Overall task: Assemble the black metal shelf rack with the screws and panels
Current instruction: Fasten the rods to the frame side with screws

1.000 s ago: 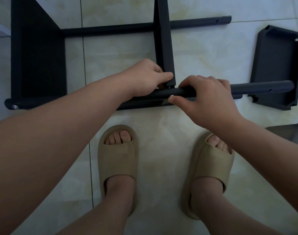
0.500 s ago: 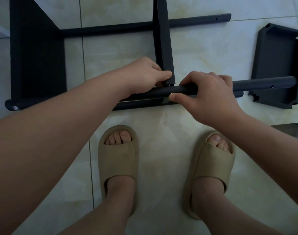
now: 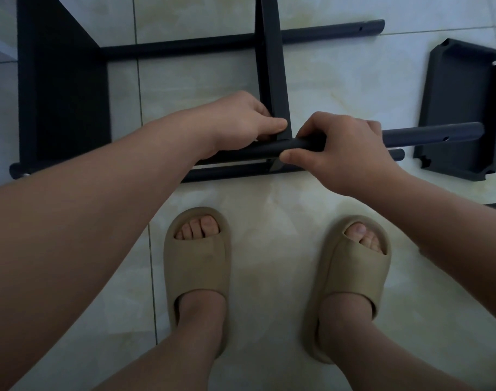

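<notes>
The floor (image 3: 339,80) is pale, glossy tile with a faint yellowish marbling, crossed by thin grout lines; one line (image 3: 139,80) runs down the left half of the frame. The light is dim and bluish.

The black rack lies on its side across the upper part of the frame. Its end panel (image 3: 63,88) fills the upper left, and the middle panel (image 3: 272,66) stands edge-on at top centre. A far tube (image 3: 213,43) runs along the top and a lower tube (image 3: 227,172) rests on the tiles. A loose panel (image 3: 461,108) lies flat at the right, apart from the frame.

The left hand (image 3: 241,117) pinches the near corner of the middle panel, thumb pressed on its face. The right hand (image 3: 345,148) is wrapped round the raised tube (image 3: 427,135) just beside that corner.

Two feet in beige slippers (image 3: 197,263) stand on the tiles at lower centre.
</notes>
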